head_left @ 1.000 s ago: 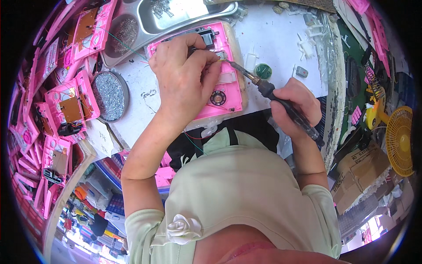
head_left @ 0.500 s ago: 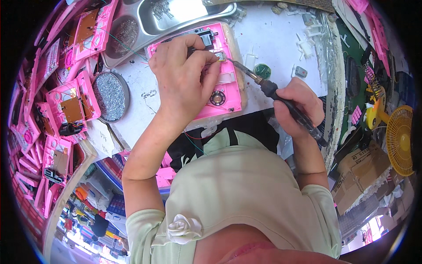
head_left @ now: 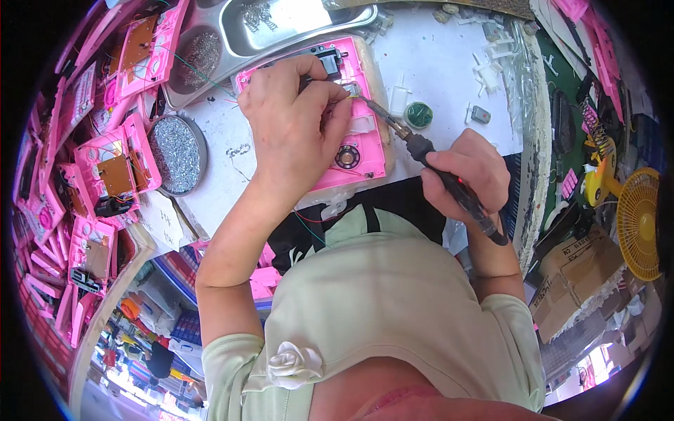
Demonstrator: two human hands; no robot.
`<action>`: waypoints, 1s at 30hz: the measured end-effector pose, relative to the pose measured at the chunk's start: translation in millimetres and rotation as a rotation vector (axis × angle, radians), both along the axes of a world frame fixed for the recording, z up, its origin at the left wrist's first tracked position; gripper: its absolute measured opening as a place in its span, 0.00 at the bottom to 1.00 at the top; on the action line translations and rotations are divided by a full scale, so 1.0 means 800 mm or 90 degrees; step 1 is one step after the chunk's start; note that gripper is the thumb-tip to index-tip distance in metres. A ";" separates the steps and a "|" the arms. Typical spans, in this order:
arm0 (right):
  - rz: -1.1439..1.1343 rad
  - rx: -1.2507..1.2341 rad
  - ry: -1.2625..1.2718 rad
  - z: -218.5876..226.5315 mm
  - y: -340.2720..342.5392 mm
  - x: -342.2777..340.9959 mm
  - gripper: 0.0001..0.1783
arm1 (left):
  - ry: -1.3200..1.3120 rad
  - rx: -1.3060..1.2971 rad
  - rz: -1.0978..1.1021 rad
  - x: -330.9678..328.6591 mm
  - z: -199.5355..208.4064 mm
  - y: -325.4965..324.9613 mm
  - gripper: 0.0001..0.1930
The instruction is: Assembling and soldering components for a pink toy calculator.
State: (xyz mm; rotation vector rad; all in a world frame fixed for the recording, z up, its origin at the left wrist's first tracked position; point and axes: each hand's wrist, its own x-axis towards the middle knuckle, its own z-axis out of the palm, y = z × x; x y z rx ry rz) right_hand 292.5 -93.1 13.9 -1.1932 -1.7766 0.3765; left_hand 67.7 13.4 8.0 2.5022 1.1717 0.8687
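Observation:
My right hand is wrapped around the dark handle of a soldering iron. The iron's tip points up and left, at a small metal part in an open pink plastic housing. My left hand rests over the housing, thumb and fingertips pinched beside that tip; what they pinch is too small to make out. Inside the housing are a black mechanism and a round speaker. A small green round container stands right of the housing.
At the left are a round tray of screws, a metal tray with springs, and piled pink housings. White plastic parts lie on the right of the table. Beyond its right edge are a yellow fan and a cardboard box.
My right hand has shifted slightly left with the soldering iron, bringing its tip a little closer to my left fingertips. My left hand and the housing have stayed in place.

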 end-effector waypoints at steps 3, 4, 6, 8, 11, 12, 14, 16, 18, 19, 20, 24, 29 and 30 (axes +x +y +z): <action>-0.029 0.017 0.038 -0.005 -0.001 0.001 0.16 | 0.019 0.006 -0.005 0.000 0.003 0.000 0.09; -0.032 0.015 0.037 -0.004 -0.001 0.001 0.15 | 0.019 0.006 -0.007 0.000 0.003 0.000 0.09; -0.030 0.013 0.037 -0.003 -0.001 0.003 0.16 | 0.023 0.007 -0.007 0.000 0.004 0.000 0.10; -0.022 0.014 0.041 -0.003 0.000 0.004 0.16 | 0.030 0.007 -0.004 0.000 0.006 0.000 0.10; -0.024 0.016 0.054 -0.006 0.000 0.007 0.17 | 0.030 0.011 -0.001 0.002 0.007 0.000 0.10; -0.022 0.015 0.052 -0.005 0.000 0.008 0.18 | 0.018 0.013 -0.001 0.002 0.006 0.000 0.09; -0.018 0.013 0.047 -0.003 0.001 0.010 0.18 | -0.005 0.016 -0.003 0.002 0.002 0.001 0.08; -0.017 0.019 0.047 -0.002 0.002 0.012 0.18 | 0.000 0.012 -0.004 0.001 0.001 0.001 0.08; -0.018 0.024 0.049 -0.002 0.003 0.014 0.18 | 0.005 0.009 -0.005 0.000 0.002 0.001 0.08; -0.020 0.025 0.050 -0.001 0.004 0.014 0.18 | 0.009 0.008 -0.007 0.000 0.003 0.001 0.08; -0.022 0.026 0.052 -0.001 0.005 0.014 0.18 | 0.012 0.007 -0.008 -0.001 0.004 0.001 0.08; -0.020 0.025 0.050 0.000 0.006 0.016 0.17 | 0.019 -0.002 -0.006 -0.001 0.005 0.000 0.09; -0.013 0.019 0.050 0.004 0.007 0.018 0.17 | 0.015 -0.013 -0.008 -0.001 0.007 -0.001 0.07; -0.013 0.022 0.052 0.003 0.008 0.018 0.17 | 0.021 -0.013 -0.007 0.000 0.009 -0.001 0.07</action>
